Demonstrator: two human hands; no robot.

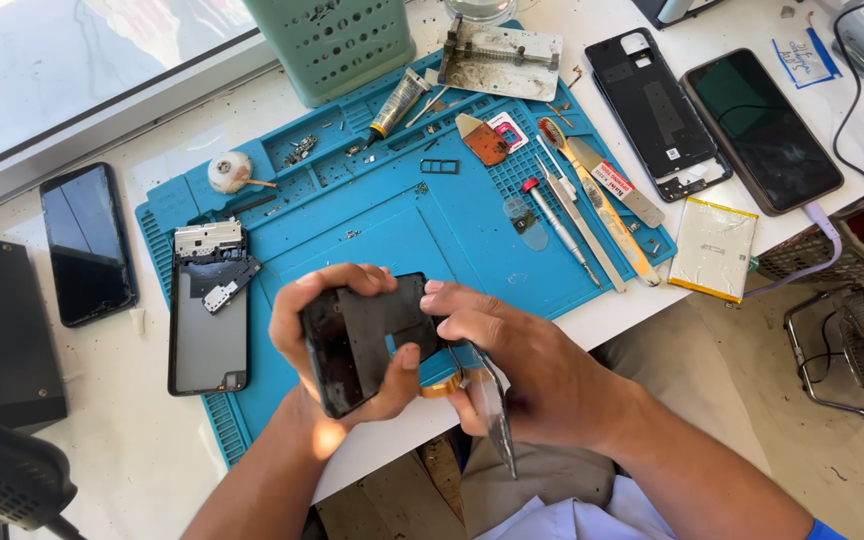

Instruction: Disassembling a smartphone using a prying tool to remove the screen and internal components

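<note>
My left hand [337, 335] grips a black opened phone body [367, 340] from its left side, thumb across the lower edge. My right hand [512, 365] presses fingers on the phone's right edge and holds metal tweezers [497, 410] that point downward. An orange-brown flex strip [442, 385] hangs under the phone. Both hands hover over the near edge of a blue repair mat [402, 215].
On the mat lie a phone frame with loose plates [209, 320], a glue tube [397, 102], a metal clamp jig [502, 55] and several hand tools [582, 215]. A battery [712, 248], a back cover [657, 110] and two phones [762, 130] [85, 243] lie around it. A green basket [332, 40] stands behind.
</note>
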